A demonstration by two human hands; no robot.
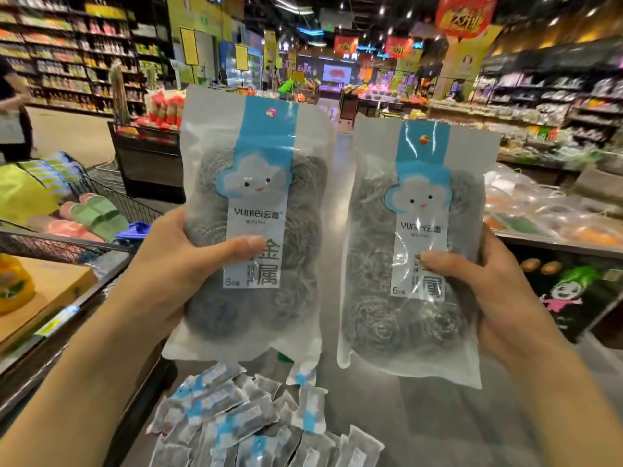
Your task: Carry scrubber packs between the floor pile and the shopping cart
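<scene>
Holding up two matching packs side by side, the person fills the middle of the head view with them. The left hand [175, 264] grips the left pack of steel scourers [253, 224] by its lower half, thumb laid across the printed label and fingers curled round behind. The right hand [499, 291] grips the right pack of steel scourers [414, 251] the same way, thumb on the front label, fingers wrapped behind the pack's outer edge. Both packs stand upright, each with a blue strip and a cloud face on the front and grey wire balls showing through the clear plastic. The right pack sits just beside the left pack and a little lower, a narrow gap between them.

Taking the left pack as the landmark: directly below it lies a heap of more scourer packs [249, 423], tumbled at all angles. To its left stands a wire shopping cart [111, 193] holding green slippers [97, 214], pink ones and a yellow-green bag [23, 197]. Below the cart, further left of the pack, a brown cardboard box [50, 284] lies on a shelf edge. Behind the left pack's upper left corner is a dark display bin [148, 163] stacked with red and green goods. Far to its right, beyond the other pack, a counter carries wrapped produce trays [539, 210]. At the far left edge another person [13, 112] stands before stocked shelves.
</scene>
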